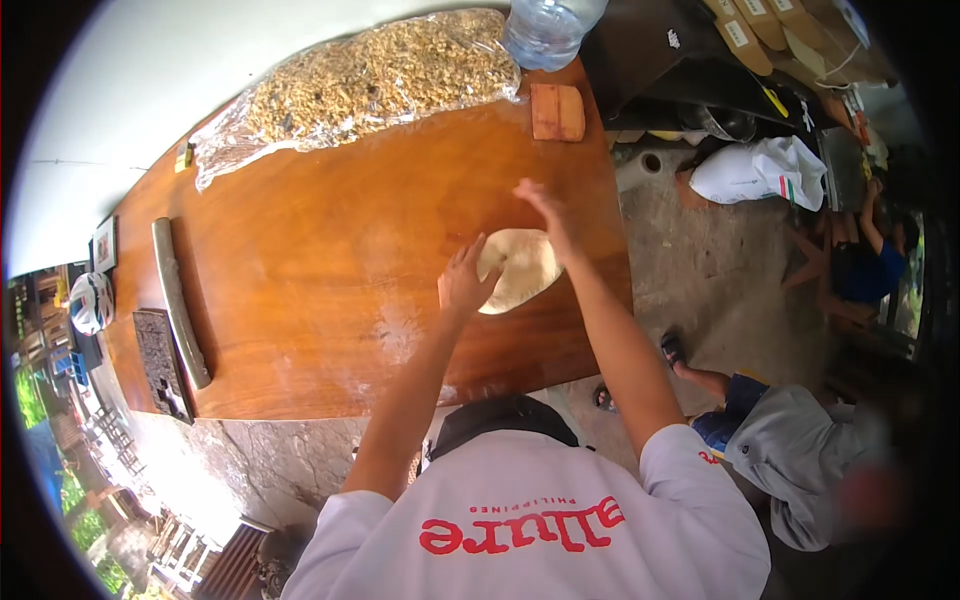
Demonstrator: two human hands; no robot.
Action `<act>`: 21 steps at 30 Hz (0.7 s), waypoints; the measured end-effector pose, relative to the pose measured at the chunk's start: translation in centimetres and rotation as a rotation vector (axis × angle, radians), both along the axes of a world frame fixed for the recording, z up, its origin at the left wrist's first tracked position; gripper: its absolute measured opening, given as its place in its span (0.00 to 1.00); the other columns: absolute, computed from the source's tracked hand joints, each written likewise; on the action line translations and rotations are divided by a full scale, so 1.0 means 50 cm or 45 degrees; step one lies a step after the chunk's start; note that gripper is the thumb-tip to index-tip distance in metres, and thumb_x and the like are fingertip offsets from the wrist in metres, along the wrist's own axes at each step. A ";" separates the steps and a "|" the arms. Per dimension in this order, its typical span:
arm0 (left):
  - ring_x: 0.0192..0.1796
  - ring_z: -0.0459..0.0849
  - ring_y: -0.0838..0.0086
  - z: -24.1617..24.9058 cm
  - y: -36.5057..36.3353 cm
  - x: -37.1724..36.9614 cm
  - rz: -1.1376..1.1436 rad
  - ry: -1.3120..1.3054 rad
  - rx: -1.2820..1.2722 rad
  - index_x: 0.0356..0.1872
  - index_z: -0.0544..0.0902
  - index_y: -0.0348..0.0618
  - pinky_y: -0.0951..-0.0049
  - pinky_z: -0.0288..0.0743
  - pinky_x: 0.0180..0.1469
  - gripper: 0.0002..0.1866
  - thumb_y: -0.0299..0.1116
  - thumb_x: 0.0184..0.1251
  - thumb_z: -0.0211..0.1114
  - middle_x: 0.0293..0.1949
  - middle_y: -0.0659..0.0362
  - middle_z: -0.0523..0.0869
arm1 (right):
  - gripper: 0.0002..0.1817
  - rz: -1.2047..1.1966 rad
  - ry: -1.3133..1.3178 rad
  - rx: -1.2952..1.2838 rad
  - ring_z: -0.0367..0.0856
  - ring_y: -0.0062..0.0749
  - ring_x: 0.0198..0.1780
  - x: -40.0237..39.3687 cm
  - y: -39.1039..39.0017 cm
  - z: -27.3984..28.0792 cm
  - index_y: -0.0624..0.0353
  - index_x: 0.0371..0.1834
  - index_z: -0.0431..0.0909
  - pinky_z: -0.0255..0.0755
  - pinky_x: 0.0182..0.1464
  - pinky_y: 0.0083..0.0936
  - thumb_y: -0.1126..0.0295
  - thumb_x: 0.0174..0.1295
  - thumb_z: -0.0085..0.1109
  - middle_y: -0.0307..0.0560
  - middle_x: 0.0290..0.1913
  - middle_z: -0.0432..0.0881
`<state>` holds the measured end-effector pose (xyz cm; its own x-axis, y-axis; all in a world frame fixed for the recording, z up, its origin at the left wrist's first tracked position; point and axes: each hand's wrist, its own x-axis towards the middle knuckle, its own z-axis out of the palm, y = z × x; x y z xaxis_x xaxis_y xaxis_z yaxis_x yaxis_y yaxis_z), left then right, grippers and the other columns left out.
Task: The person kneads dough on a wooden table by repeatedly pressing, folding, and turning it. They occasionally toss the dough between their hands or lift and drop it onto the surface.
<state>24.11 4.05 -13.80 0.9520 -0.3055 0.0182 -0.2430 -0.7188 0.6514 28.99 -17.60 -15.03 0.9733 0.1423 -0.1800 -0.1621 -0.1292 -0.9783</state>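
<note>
"Two hands in view, right? States?"

"Left hand [463, 287]: open, palm down, thumb over the left side of the dough round [530, 268], looks touching. Right hand [543, 208]: open, fingers out, a bit blurred, just past the dough's upper right edge, holding nothing visible. Contact at the right wrist: can't tell."

"Dough location?"

"Flat on the wooden table [330, 250], right-hand part, between the forearms. Pale, roundish, uneven edge."

"Other stuff?"

"Far edge: clear plastic bag [380, 75] of brown bits, water jug [550, 30], wood block [558, 112] just below the jug. Left end: long grey rod [180, 300] beside a dark board [160, 365]. Whitish smudges on the tabletop near the left forearm. Person in grey [790, 450], lower right, apart from the table."
</note>
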 end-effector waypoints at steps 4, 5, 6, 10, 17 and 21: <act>0.50 0.86 0.53 0.011 0.015 -0.139 0.342 0.706 0.113 0.60 0.76 0.39 0.56 0.77 0.53 0.33 0.52 0.61 0.69 0.49 0.46 0.86 | 0.20 -0.522 -0.113 -0.171 0.59 0.49 0.76 -0.068 -0.041 -0.028 0.60 0.60 0.79 0.53 0.75 0.37 0.60 0.70 0.55 0.52 0.71 0.71; 0.44 0.88 0.54 -0.012 0.022 -0.174 0.424 0.829 0.007 0.58 0.76 0.37 0.55 0.79 0.47 0.33 0.52 0.60 0.70 0.42 0.45 0.88 | 0.22 -0.561 -0.088 -0.220 0.61 0.49 0.75 -0.093 -0.037 -0.041 0.60 0.62 0.78 0.55 0.74 0.37 0.61 0.69 0.57 0.53 0.70 0.71; 0.44 0.88 0.54 -0.010 0.033 -0.205 0.413 0.815 0.001 0.58 0.76 0.37 0.55 0.79 0.47 0.33 0.52 0.60 0.70 0.42 0.45 0.88 | 0.25 -0.469 -0.199 -0.518 0.65 0.53 0.72 -0.117 -0.012 -0.094 0.62 0.64 0.75 0.56 0.74 0.41 0.62 0.67 0.59 0.55 0.67 0.74; 0.49 0.86 0.54 -0.017 0.106 -0.240 0.417 0.758 -0.344 0.59 0.76 0.35 0.58 0.77 0.53 0.32 0.52 0.63 0.68 0.47 0.43 0.86 | 0.26 -0.142 -0.381 -0.712 0.66 0.58 0.70 -0.245 0.126 0.001 0.66 0.62 0.73 0.57 0.72 0.48 0.66 0.63 0.61 0.61 0.65 0.73; 0.67 0.75 0.54 -0.014 0.086 -0.124 0.245 0.300 -0.627 0.66 0.72 0.34 0.64 0.66 0.68 0.32 0.52 0.74 0.55 0.61 0.41 0.79 | 0.25 -0.046 -0.697 -1.078 0.74 0.55 0.62 -0.401 0.161 0.090 0.62 0.58 0.77 0.62 0.66 0.53 0.65 0.56 0.62 0.57 0.58 0.79; 0.67 0.75 0.57 -0.014 0.047 -0.096 -0.019 0.874 -0.820 0.63 0.76 0.34 0.64 0.64 0.69 0.34 0.57 0.76 0.48 0.61 0.43 0.80 | 0.23 -0.264 0.328 -0.681 0.84 0.48 0.43 -0.296 0.085 0.146 0.60 0.30 0.84 0.73 0.52 0.44 0.50 0.67 0.53 0.50 0.37 0.87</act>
<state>19.28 6.40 -14.50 0.8132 -0.4445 -0.3756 0.3351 -0.1701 0.9267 14.19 -13.37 -7.71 0.8868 -0.2197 -0.4066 -0.4584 -0.5305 -0.7131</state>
